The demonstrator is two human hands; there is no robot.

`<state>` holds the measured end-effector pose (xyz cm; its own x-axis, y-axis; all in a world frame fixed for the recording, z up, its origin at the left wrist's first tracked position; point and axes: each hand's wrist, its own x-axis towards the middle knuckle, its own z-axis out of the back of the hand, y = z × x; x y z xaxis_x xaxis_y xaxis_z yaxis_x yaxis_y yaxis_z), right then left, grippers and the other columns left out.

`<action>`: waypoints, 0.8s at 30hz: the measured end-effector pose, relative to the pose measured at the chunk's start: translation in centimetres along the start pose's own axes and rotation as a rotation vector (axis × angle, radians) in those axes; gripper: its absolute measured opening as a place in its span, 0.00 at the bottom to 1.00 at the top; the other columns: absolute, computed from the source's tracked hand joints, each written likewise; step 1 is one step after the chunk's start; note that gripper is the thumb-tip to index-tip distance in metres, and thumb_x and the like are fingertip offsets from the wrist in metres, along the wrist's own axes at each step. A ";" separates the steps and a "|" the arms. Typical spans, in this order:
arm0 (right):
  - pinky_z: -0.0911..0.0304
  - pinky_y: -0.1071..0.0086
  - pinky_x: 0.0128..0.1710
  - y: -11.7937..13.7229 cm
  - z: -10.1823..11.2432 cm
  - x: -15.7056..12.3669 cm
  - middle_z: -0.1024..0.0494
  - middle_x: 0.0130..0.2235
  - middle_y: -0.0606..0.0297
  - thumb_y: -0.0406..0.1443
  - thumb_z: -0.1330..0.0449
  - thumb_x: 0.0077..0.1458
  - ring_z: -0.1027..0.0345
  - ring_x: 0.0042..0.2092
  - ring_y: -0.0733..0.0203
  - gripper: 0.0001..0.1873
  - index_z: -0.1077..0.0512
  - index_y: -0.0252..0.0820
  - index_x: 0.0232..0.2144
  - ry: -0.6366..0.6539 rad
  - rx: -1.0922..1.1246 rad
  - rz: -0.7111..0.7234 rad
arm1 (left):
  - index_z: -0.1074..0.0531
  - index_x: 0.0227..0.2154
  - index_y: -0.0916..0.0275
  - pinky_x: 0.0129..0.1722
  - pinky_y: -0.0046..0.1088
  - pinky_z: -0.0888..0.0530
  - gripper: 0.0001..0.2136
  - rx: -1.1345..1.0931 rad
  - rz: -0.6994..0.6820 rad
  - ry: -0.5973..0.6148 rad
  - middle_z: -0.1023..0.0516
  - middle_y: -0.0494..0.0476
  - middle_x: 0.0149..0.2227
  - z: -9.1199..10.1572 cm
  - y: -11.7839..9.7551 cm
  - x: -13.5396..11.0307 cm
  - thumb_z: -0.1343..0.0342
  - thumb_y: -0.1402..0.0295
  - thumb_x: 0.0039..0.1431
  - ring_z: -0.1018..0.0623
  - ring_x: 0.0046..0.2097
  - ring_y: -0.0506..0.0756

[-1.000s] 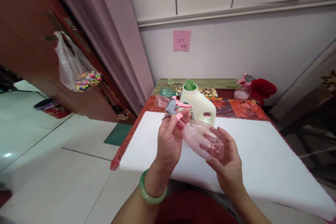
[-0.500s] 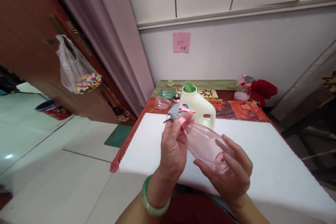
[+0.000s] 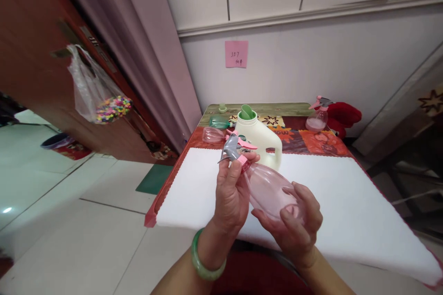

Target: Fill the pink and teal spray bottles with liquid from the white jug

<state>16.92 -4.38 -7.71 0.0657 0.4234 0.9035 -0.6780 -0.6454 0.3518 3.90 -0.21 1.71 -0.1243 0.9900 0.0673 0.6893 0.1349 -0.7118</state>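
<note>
A clear pink spray bottle with a grey and pink trigger head is held tilted above the table, its head up to the left. My left hand, with a green bangle at the wrist, grips the pink collar just under the trigger. Around the bottle's base, my right hand has its fingers wrapped. Right behind the bottle stands a cream jug with a handle, and a green scoop-like piece sits in its mouth.
A green bottle and another pink bottle lie at the back left, near a small green cap. An upright spray bottle holds pinkish liquid at the back right. White cloth covers the table's front.
My right hand has shifted slightly left, its fingers closing further around the bottle's base. My left hand stays at the collar. The view has moved a little.
</note>
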 end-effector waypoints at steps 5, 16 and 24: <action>0.26 0.36 0.50 1.1 -0.2 0.2 0.41 0.68 0.59 0.40 0.22 0.41 0.33 0.60 0.36 0.47 0.37 0.67 0.61 0.014 0.178 -0.301 | 0.21 0.41 0.60 0.56 0.39 0.28 0.11 0.045 -0.003 0.109 0.17 0.57 0.41 0.5 -0.4 0.3 0.37 0.60 0.62 0.19 0.48 0.58; 0.26 0.68 0.24 3.6 1.7 6.3 0.18 0.46 0.48 0.64 0.45 0.56 0.20 0.34 0.54 0.41 0.29 0.40 0.57 0.385 1.204 -1.696 | 0.19 0.38 0.60 0.57 0.45 0.29 0.13 0.108 -0.006 0.258 0.17 0.60 0.40 2.2 -0.7 1.4 0.38 0.56 0.60 0.19 0.48 0.63; 0.21 0.56 0.37 4.1 -0.2 3.3 0.32 0.64 0.46 0.65 0.34 0.45 0.26 0.56 0.39 0.59 0.50 0.52 0.70 0.449 1.172 -1.407 | 0.23 0.37 0.60 0.51 0.38 0.25 0.07 0.110 -0.116 0.152 0.21 0.54 0.34 1.6 -1.8 1.4 0.35 0.63 0.60 0.19 0.40 0.56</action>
<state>14.22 -5.48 -3.37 -0.2483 0.9461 -0.2082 0.4811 0.3070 0.8212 1.33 0.88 1.92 -0.0832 0.9642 0.2519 0.5939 0.2510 -0.7644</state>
